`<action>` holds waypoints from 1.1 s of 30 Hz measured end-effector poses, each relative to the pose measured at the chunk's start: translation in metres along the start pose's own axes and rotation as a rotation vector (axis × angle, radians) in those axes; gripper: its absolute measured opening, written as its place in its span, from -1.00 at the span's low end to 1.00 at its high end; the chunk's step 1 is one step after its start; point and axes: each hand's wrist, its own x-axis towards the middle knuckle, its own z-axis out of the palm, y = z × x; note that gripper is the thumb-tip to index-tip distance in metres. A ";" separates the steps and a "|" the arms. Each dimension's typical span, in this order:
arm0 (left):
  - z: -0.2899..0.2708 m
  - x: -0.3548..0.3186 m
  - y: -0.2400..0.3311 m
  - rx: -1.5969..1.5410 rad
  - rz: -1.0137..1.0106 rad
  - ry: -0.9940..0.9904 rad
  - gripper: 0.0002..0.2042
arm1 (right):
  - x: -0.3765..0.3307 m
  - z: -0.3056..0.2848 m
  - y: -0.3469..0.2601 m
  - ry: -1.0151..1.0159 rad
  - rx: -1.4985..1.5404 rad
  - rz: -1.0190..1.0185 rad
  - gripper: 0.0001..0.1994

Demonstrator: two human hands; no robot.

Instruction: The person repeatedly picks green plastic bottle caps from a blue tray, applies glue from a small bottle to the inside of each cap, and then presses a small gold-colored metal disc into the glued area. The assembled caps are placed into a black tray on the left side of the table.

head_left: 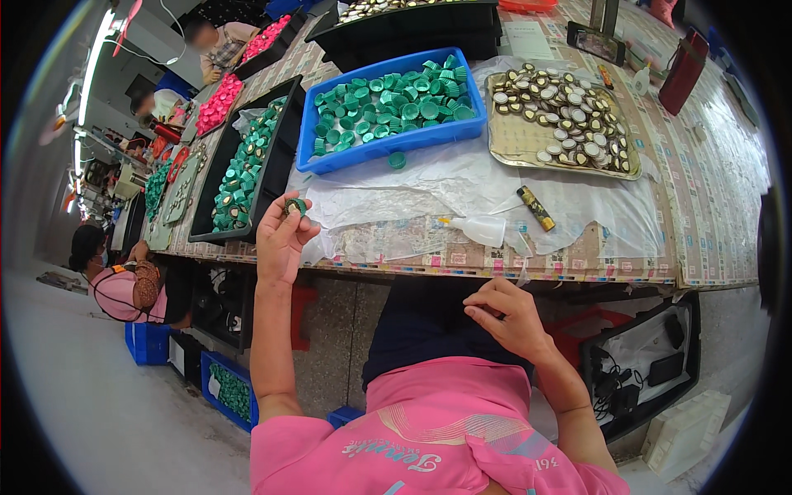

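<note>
My left hand point(282, 243) is raised at the table's near edge, beside the black tray. Its fingertips pinch a small green fluted cup point(295, 206) with a brownish inside. Over my lap, just below the table edge, my right hand point(505, 312) has curled fingers; whatever they hold, if anything, is hidden. A blue tray point(388, 147) of green fluted cups stands ahead, with one loose cup point(398, 160) by its front wall. To its right is a gold-coloured metal tray point(528, 153) with many small round white-and-dark discs. A white squeeze bottle point(482, 230) lies between my hands.
A black and gold lighter point(536, 209) rests on crumpled white sheeting point(429, 194). The long black tray point(285, 157) at left holds filled green cups. A phone on a stand point(596, 43) and a dark red flask point(684, 73) stand at right. Other people sit at far left.
</note>
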 end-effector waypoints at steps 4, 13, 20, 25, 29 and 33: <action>0.001 0.000 -0.002 0.021 -0.012 0.004 -0.71 | 0.000 -0.001 0.000 -0.012 -0.019 0.007 -0.90; 0.003 -0.004 -0.007 -0.089 -0.079 -0.037 -0.72 | -0.001 0.001 -0.001 -0.028 -0.001 -0.004 -0.90; 0.021 -0.019 -0.018 -0.126 -0.099 -0.179 -0.78 | -0.002 0.003 -0.001 -0.032 -0.015 -0.022 -0.89; 0.013 -0.017 -0.028 -0.191 -0.158 -0.198 -0.78 | -0.004 0.002 -0.002 -0.045 -0.014 -0.002 -0.89; 0.013 -0.017 -0.029 -0.194 -0.171 -0.120 -0.70 | -0.005 0.004 0.000 -0.049 -0.011 -0.019 -0.89; 0.027 -0.019 -0.013 -0.218 -0.193 -0.067 -0.65 | -0.004 0.004 0.000 -0.061 -0.010 -0.009 -0.88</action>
